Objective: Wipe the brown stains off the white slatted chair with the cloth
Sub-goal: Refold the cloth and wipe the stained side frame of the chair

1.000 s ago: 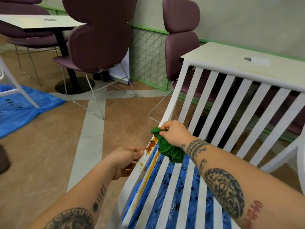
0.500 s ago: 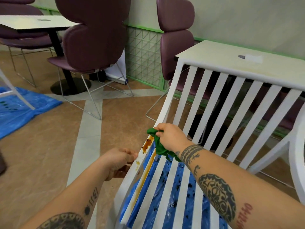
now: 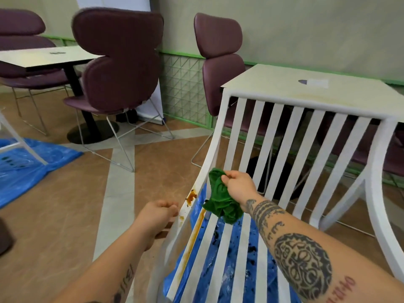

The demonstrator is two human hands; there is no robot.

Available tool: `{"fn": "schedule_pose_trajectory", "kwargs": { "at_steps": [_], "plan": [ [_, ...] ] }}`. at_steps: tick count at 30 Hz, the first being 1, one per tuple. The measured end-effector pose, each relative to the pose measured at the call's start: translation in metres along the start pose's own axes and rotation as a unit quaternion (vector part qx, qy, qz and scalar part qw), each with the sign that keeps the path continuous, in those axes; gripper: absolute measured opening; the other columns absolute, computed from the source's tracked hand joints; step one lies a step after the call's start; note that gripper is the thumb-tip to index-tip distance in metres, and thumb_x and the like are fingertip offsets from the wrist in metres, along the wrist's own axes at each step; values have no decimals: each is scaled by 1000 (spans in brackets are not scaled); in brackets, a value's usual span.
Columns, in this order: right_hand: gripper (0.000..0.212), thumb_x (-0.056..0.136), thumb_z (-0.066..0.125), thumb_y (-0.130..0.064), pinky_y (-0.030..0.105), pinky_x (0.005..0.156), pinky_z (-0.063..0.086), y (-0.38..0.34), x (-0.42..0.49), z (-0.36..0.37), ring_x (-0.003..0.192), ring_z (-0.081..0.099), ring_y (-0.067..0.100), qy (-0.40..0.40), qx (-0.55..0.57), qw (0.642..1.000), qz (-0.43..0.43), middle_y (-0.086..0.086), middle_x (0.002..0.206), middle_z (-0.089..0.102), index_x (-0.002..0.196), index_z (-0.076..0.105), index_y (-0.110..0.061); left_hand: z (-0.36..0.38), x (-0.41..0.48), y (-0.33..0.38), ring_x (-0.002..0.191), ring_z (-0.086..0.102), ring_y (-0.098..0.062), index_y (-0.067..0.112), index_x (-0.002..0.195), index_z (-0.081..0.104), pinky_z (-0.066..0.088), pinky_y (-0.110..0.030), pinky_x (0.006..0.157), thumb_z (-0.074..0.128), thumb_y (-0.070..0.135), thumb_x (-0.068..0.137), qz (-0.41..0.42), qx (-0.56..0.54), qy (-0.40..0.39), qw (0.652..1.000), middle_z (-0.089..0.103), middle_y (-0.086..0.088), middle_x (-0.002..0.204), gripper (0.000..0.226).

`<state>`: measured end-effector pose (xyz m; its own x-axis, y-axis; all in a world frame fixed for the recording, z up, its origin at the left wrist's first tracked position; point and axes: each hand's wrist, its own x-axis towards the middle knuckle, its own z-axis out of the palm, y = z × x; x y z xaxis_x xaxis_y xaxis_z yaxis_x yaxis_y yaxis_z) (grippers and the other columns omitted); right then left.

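The white slatted chair [image 3: 249, 132] stands in front of me, its back rising to the upper right. A brown stain [image 3: 192, 196] marks its left frame rail where seat meets back, and a long brown streak [image 3: 192, 237] runs down the leftmost seat slat. My right hand [image 3: 237, 188] holds a bunched green cloth [image 3: 220, 201] just right of the stain, hanging over the seat slats. My left hand [image 3: 158, 216] grips the chair's left frame rail just below the stain.
A blue plastic sheet [image 3: 227, 265] lies under the chair, and another blue sheet [image 3: 26, 167] covers the floor at left. Purple chairs [image 3: 118, 68] and a white table [image 3: 43, 56] stand behind; a second white table [image 3: 310, 92] sits right behind the chair's back.
My right hand has lifted the cloth slightly off the stained spot and shifted right. The view has tilted upward. My left hand keeps its grip on the rail.
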<state>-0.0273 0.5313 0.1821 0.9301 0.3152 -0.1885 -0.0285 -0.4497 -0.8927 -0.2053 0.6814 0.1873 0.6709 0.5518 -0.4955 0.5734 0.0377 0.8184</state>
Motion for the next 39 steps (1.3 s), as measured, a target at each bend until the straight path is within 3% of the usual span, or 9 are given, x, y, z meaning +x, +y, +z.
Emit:
{"fn": "schedule_pose_trajectory", "kwargs": {
  "at_steps": [5, 13, 18, 21, 28, 31, 34, 36, 39],
  "plan": [
    [26, 100, 58, -25, 46, 98, 54, 3, -4, 31, 106, 65, 26, -7, 68, 997, 34, 0, 112, 70, 123, 69, -22, 7, 2, 0, 74, 77, -22, 23, 99, 71, 61, -29, 62, 64, 25, 99, -13, 27, -19, 999, 76, -11, 91, 8],
    [15, 102, 53, -23, 37, 81, 55, 14, -10, 74, 86, 63, 19, 44, 172, 979, 105, -2, 92, 66, 106, 67, -26, 3, 14, 9, 87, 69, -25, 26, 93, 72, 60, -32, 63, 67, 24, 97, -41, 81, -27, 995, 72, -10, 98, 7],
    [26, 101, 52, -20, 44, 90, 59, 23, -29, 64, 97, 67, 25, -54, 129, 983, 122, 4, 104, 72, 119, 71, -21, 1, 11, 9, 89, 70, -26, 27, 98, 74, 62, -34, 67, 66, 25, 98, -44, 74, -30, 996, 73, -9, 99, 8],
    [21, 101, 54, -18, 40, 89, 59, 17, -39, 45, 96, 69, 24, -158, 26, 982, 98, 6, 98, 72, 101, 74, -21, 0, 4, 6, 91, 67, -25, 27, 110, 73, 57, -32, 65, 63, 30, 99, -41, 60, -41, 996, 71, -8, 103, 15],
    [13, 101, 56, -18, 43, 94, 57, -21, -49, 14, 102, 68, 28, -140, 138, 977, 84, 10, 108, 70, 110, 66, -17, 14, -24, 11, 104, 58, -19, 20, 129, 63, 47, -36, 90, 51, 31, 104, 135, -10, 108, 985, 65, 3, 116, 30],
    [12, 95, 66, -15, 44, 84, 61, -42, -61, 16, 96, 72, 30, -154, 193, 966, 82, 14, 106, 72, 106, 65, -13, 16, -44, 30, 100, 67, -26, 24, 113, 68, 58, -43, 88, 51, 35, 104, 168, -117, 40, 978, 71, -3, 105, 22],
    [15, 98, 59, -10, 44, 83, 61, -67, -73, 18, 97, 71, 32, -210, 299, 925, 102, 19, 112, 70, 112, 64, -8, 11, -54, 41, 104, 68, -20, 30, 126, 60, 58, -40, 90, 58, 37, 101, 191, -141, -26, 971, 69, 3, 114, 26],
    [25, 103, 47, -15, 45, 90, 59, -79, -81, 12, 100, 71, 35, -292, 340, 886, 122, 19, 114, 71, 121, 62, -6, 3, -50, 41, 104, 67, -19, 35, 132, 53, 57, -45, 92, 61, 32, 100, 213, -83, 35, 973, 66, 4, 117, 33],
    [33, 105, 45, -25, 42, 82, 62, -79, -76, -1, 99, 73, 33, -280, 293, 908, 112, 13, 114, 73, 134, 53, -14, -17, -44, 43, 93, 68, -20, 34, 123, 56, 61, -47, 84, 57, 18, 101, 222, -60, 151, 961, 67, -1, 112, 27]
  ]
}}
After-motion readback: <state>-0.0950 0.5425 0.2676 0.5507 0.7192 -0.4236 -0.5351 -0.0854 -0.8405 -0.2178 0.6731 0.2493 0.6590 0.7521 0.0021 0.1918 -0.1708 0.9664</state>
